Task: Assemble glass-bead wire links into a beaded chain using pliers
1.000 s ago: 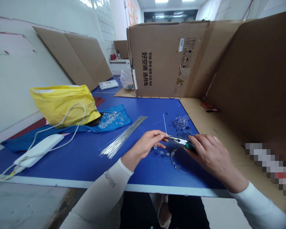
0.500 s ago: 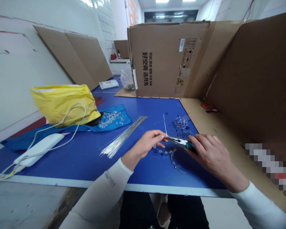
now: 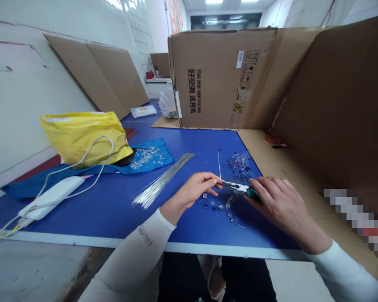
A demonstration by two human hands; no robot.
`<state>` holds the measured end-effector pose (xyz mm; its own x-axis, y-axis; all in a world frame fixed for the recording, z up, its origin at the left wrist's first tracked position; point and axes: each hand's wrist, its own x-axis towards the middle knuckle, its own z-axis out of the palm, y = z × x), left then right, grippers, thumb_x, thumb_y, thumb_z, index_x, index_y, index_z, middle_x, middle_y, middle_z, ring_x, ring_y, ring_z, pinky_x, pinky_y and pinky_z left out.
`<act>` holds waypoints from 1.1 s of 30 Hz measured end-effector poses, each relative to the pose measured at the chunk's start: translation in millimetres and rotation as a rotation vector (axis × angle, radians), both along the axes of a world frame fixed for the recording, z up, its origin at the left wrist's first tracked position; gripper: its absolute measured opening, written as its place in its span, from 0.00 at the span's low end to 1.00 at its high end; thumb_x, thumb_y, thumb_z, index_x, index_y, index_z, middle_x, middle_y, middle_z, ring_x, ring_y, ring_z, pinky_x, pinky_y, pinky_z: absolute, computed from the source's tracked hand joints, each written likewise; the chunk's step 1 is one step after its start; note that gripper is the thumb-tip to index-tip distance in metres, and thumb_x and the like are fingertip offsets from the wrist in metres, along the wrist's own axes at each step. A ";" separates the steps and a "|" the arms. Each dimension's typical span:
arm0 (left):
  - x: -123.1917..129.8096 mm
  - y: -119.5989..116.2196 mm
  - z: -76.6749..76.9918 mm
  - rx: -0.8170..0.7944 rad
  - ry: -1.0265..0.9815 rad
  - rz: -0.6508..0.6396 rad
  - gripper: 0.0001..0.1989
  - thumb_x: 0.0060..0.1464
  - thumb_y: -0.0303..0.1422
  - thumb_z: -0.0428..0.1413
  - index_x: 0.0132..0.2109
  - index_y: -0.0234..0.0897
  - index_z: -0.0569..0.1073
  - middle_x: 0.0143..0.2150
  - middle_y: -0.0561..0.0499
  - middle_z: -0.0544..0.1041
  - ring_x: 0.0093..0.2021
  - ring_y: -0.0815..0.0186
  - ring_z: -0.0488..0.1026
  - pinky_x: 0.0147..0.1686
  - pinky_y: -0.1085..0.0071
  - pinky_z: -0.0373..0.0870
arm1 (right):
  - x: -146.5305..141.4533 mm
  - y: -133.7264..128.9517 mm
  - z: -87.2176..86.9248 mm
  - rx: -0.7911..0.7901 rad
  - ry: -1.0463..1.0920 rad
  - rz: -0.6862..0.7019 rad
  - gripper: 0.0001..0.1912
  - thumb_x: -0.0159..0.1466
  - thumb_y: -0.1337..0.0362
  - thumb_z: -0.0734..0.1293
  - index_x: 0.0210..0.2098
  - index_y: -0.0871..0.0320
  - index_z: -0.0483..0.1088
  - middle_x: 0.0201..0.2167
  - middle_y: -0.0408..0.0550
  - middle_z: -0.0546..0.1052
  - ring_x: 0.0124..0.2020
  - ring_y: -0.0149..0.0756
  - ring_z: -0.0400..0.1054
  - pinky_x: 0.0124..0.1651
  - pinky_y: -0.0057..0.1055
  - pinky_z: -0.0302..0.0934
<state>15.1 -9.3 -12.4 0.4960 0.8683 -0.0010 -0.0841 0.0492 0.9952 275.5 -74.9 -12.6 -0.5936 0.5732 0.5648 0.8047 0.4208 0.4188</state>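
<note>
Over a blue counter (image 3: 129, 228), the right hand (image 3: 279, 205) wraps its grip around green-handled long-nose pliers (image 3: 239, 187). The left hand (image 3: 197, 188) has a narrow grip, seemingly pinching a thin metal wire (image 3: 219, 165) that rises towards twelve o'clock from the pliers' nose. Bending neatly likely calls for a steady nose and finger pressure close beside it. From there, a beaded strand (image 3: 229, 215) lies at six, a wire bundle (image 3: 164, 179) at nine, a printed cardboard panel (image 3: 220, 84) at twelve.

Head-worn view, facing forward and down, near blue table (image 3: 113, 214)
</note>
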 end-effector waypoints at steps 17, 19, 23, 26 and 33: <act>-1.1 -0.2 -0.5 0.009 0.071 0.017 0.08 0.58 0.33 0.58 0.38 0.33 0.80 0.36 0.44 0.79 0.40 0.63 0.77 0.35 0.70 0.75 | 1.2 -1.4 -1.1 0.024 -0.006 -0.010 0.18 0.69 0.57 0.67 0.53 0.63 0.70 0.43 0.57 0.79 0.42 0.45 0.69 0.44 0.38 0.57; -1.0 -0.1 -1.2 0.004 0.072 0.021 0.08 0.57 0.34 0.59 0.38 0.33 0.80 0.36 0.44 0.79 0.40 0.63 0.77 0.35 0.69 0.75 | 1.1 -1.1 -2.3 0.024 -0.006 -0.013 0.18 0.69 0.57 0.67 0.53 0.63 0.70 0.43 0.57 0.79 0.42 0.45 0.69 0.44 0.38 0.57; -0.7 0.3 -1.9 -0.003 0.078 0.025 0.09 0.57 0.35 0.59 0.38 0.34 0.81 0.36 0.44 0.80 0.40 0.62 0.77 0.34 0.69 0.75 | 1.4 -0.1 -4.3 0.023 -0.003 -0.009 0.18 0.69 0.58 0.67 0.53 0.63 0.70 0.43 0.56 0.79 0.42 0.45 0.69 0.44 0.38 0.57; -0.8 0.5 -1.7 -0.015 0.081 0.021 0.09 0.56 0.34 0.59 0.38 0.34 0.81 0.36 0.44 0.80 0.40 0.62 0.77 0.34 0.68 0.75 | 1.4 -0.1 -4.7 0.028 -0.011 -0.007 0.18 0.69 0.58 0.67 0.53 0.63 0.70 0.43 0.56 0.79 0.41 0.45 0.69 0.44 0.38 0.57; -0.9 1.7 -4.2 -0.071 0.042 0.007 0.09 0.56 0.35 0.60 0.39 0.34 0.81 0.36 0.44 0.80 0.40 0.62 0.77 0.35 0.68 0.75 | 0.0 -1.5 -4.8 0.030 -0.019 -0.014 0.17 0.69 0.58 0.67 0.52 0.64 0.71 0.43 0.57 0.79 0.41 0.45 0.69 0.45 0.38 0.56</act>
